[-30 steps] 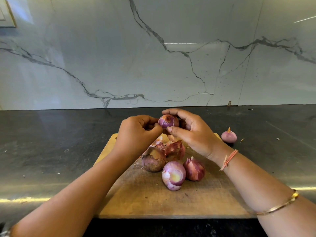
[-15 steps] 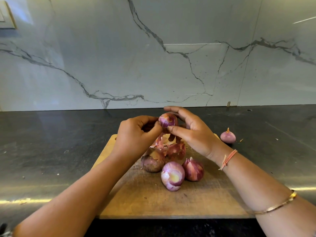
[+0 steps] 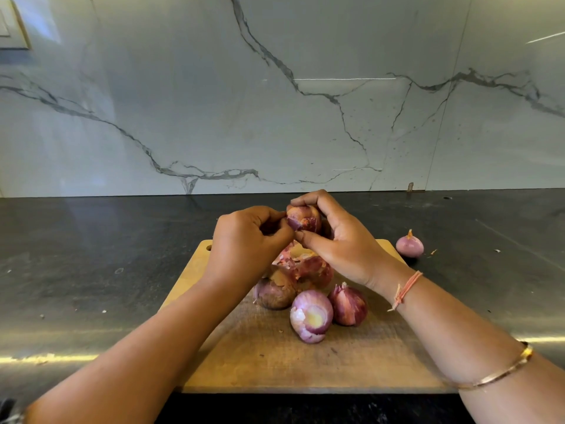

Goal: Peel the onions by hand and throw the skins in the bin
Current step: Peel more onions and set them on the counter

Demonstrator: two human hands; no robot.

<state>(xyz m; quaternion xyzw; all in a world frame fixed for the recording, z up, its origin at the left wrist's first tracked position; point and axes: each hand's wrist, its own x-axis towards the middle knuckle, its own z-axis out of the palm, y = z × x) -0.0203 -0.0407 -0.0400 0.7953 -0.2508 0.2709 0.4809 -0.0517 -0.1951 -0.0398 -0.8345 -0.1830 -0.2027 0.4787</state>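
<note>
Right hand half hides the held onion.

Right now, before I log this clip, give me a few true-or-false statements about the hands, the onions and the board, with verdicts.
1. The left hand and right hand both grip the raised onion. True.
2. A lone onion lies on the counter, right of the cutting board. True.
3. A bin stands beside the board. False: no bin is in view.
4. The front onion on the board is fully covered in skin. False: pale peeled flesh shows.
</note>
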